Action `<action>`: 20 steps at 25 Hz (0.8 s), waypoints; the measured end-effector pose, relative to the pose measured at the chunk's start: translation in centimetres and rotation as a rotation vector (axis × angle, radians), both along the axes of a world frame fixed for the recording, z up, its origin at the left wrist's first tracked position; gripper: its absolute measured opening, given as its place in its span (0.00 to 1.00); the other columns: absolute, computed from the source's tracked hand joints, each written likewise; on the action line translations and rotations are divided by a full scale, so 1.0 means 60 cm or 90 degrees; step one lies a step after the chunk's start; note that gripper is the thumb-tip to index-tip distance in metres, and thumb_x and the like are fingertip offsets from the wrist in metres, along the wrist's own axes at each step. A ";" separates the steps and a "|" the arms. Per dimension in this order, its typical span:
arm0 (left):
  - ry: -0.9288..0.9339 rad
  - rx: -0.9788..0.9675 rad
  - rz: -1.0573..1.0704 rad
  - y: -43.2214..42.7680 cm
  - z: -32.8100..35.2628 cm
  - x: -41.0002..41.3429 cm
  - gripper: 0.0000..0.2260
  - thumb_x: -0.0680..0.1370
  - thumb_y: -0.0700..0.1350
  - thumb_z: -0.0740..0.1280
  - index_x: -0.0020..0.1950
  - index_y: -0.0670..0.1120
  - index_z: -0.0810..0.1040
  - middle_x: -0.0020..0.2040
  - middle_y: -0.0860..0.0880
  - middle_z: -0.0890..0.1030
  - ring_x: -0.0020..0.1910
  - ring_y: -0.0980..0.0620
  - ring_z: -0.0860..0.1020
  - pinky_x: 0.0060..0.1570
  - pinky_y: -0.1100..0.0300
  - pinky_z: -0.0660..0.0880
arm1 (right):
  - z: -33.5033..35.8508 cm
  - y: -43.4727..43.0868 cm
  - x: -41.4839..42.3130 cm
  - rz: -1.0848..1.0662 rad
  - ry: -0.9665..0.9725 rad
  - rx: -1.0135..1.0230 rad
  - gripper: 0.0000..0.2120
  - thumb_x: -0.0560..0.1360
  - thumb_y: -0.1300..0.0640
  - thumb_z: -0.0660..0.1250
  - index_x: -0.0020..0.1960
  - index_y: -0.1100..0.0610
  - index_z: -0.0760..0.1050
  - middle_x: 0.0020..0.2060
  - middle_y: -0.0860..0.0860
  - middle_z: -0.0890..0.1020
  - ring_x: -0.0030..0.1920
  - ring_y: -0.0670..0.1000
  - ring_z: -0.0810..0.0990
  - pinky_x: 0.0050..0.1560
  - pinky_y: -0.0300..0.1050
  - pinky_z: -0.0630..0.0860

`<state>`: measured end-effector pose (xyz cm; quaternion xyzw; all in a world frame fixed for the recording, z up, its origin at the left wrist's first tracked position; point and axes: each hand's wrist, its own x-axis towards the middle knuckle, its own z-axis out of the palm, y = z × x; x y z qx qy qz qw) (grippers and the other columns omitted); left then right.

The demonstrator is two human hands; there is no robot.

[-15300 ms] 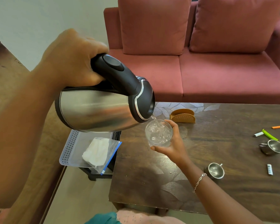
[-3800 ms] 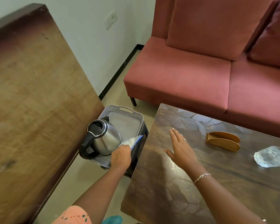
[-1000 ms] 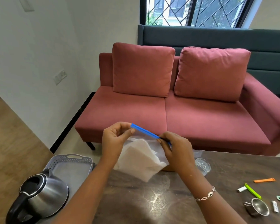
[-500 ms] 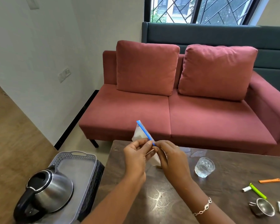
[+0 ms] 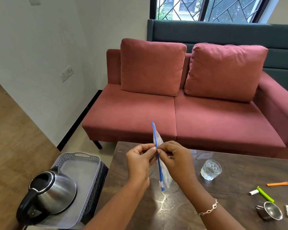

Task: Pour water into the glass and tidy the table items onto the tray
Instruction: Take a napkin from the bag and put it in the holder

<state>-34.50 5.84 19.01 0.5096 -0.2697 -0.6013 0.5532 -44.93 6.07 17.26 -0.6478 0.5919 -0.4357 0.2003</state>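
Note:
A clear zip bag (image 5: 158, 141) with a blue seal strip and white tissue inside hangs edge-on above the dark wooden table (image 5: 231, 176). My left hand (image 5: 140, 159) and my right hand (image 5: 175, 157) each pinch the seal strip from either side. The glass (image 5: 211, 169) holding water stands on the table to the right of my hands. At the lower left, the steel kettle (image 5: 52, 195) sits on the grey perforated tray (image 5: 83, 165), which rests on a dark stand beside the table.
Small items lie at the table's right: an orange clip (image 5: 278, 183), a green clip (image 5: 265, 194), a white cap (image 5: 252, 192) and a small steel cup (image 5: 270, 212). A red sofa (image 5: 181, 110) stands close behind the table. A wooden surface is at the left.
The bag has turned from flat and facing me to edge-on, its blue strip now near vertical. My hands have come together on the strip and dropped lower over the table.

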 end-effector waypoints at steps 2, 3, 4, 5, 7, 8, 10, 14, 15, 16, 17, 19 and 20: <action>0.005 0.003 0.006 0.003 0.000 0.000 0.04 0.73 0.28 0.66 0.43 0.34 0.79 0.37 0.41 0.82 0.31 0.55 0.82 0.36 0.66 0.80 | 0.000 0.001 0.003 -0.005 0.002 0.021 0.03 0.71 0.64 0.69 0.41 0.59 0.82 0.38 0.51 0.82 0.38 0.48 0.80 0.39 0.33 0.74; 0.006 0.004 0.009 0.004 0.000 0.000 0.04 0.73 0.28 0.66 0.44 0.34 0.79 0.37 0.41 0.82 0.31 0.55 0.82 0.36 0.66 0.80 | -0.001 0.002 0.004 -0.007 0.001 0.030 0.03 0.71 0.64 0.69 0.41 0.60 0.82 0.38 0.51 0.82 0.38 0.48 0.80 0.39 0.33 0.74; 0.002 0.005 0.009 0.005 0.000 0.001 0.04 0.73 0.28 0.66 0.43 0.34 0.79 0.37 0.41 0.82 0.31 0.55 0.82 0.36 0.65 0.80 | -0.001 0.002 0.005 -0.011 0.000 0.040 0.02 0.71 0.64 0.69 0.41 0.60 0.82 0.38 0.51 0.82 0.38 0.48 0.80 0.39 0.32 0.74; -0.006 0.006 0.008 0.006 0.000 0.001 0.05 0.73 0.28 0.66 0.42 0.35 0.79 0.36 0.42 0.82 0.31 0.54 0.82 0.36 0.65 0.80 | -0.002 0.003 0.006 -0.015 -0.001 0.046 0.02 0.71 0.63 0.70 0.41 0.60 0.81 0.38 0.51 0.81 0.39 0.47 0.79 0.38 0.32 0.74; -0.026 0.009 0.007 0.007 -0.001 0.001 0.07 0.73 0.28 0.65 0.39 0.38 0.79 0.36 0.43 0.82 0.31 0.54 0.82 0.35 0.65 0.80 | -0.003 0.006 0.009 -0.028 -0.001 0.053 0.02 0.70 0.63 0.70 0.40 0.60 0.81 0.38 0.51 0.80 0.38 0.48 0.79 0.37 0.34 0.75; -0.036 0.008 0.006 0.007 -0.002 0.001 0.08 0.73 0.28 0.65 0.38 0.39 0.79 0.35 0.43 0.82 0.31 0.54 0.82 0.34 0.66 0.80 | -0.002 0.008 0.011 -0.035 0.002 0.054 0.02 0.70 0.64 0.70 0.40 0.60 0.81 0.37 0.50 0.80 0.38 0.48 0.79 0.37 0.36 0.76; -0.054 0.005 0.005 0.008 -0.005 0.000 0.09 0.72 0.27 0.65 0.38 0.38 0.79 0.34 0.43 0.82 0.29 0.55 0.81 0.31 0.68 0.78 | 0.001 0.012 0.016 -0.051 0.019 0.056 0.02 0.70 0.63 0.69 0.39 0.60 0.81 0.37 0.50 0.79 0.37 0.48 0.78 0.37 0.39 0.75; -0.095 0.006 0.017 0.008 -0.010 -0.001 0.10 0.72 0.25 0.63 0.38 0.38 0.77 0.33 0.44 0.79 0.24 0.59 0.78 0.26 0.70 0.73 | 0.005 0.014 0.022 -0.064 0.068 0.071 0.03 0.69 0.62 0.69 0.36 0.59 0.79 0.35 0.51 0.78 0.35 0.50 0.76 0.34 0.38 0.70; -0.107 0.006 0.021 0.008 -0.013 -0.001 0.10 0.71 0.25 0.62 0.38 0.39 0.76 0.33 0.44 0.79 0.23 0.59 0.77 0.25 0.70 0.72 | 0.005 0.015 0.022 -0.063 0.078 0.078 0.03 0.69 0.62 0.68 0.36 0.59 0.78 0.35 0.51 0.78 0.35 0.50 0.76 0.33 0.36 0.69; -0.114 0.006 0.023 0.007 -0.015 0.000 0.11 0.71 0.25 0.62 0.39 0.40 0.74 0.33 0.44 0.78 0.22 0.60 0.76 0.24 0.69 0.72 | 0.005 0.016 0.023 -0.063 0.081 0.083 0.04 0.69 0.62 0.68 0.36 0.59 0.77 0.35 0.51 0.78 0.35 0.50 0.75 0.33 0.36 0.68; -0.117 0.004 0.023 0.006 -0.018 0.001 0.11 0.71 0.26 0.61 0.41 0.42 0.72 0.33 0.43 0.78 0.22 0.59 0.75 0.23 0.68 0.72 | 0.004 0.017 0.023 -0.070 0.077 0.083 0.04 0.69 0.62 0.67 0.35 0.58 0.77 0.34 0.51 0.78 0.34 0.50 0.75 0.33 0.37 0.68; -0.136 -0.006 0.017 0.003 -0.023 0.008 0.12 0.72 0.26 0.62 0.42 0.44 0.70 0.33 0.43 0.76 0.25 0.55 0.75 0.25 0.63 0.75 | 0.005 0.017 0.017 -0.095 0.063 0.081 0.06 0.69 0.63 0.67 0.33 0.56 0.74 0.33 0.50 0.77 0.34 0.50 0.75 0.35 0.41 0.68; -0.161 -0.013 0.012 0.001 -0.026 0.013 0.12 0.72 0.27 0.62 0.41 0.44 0.70 0.33 0.43 0.75 0.27 0.53 0.74 0.27 0.60 0.75 | 0.006 0.015 0.012 -0.106 0.066 0.084 0.07 0.69 0.63 0.66 0.33 0.56 0.74 0.32 0.49 0.77 0.33 0.50 0.75 0.35 0.42 0.68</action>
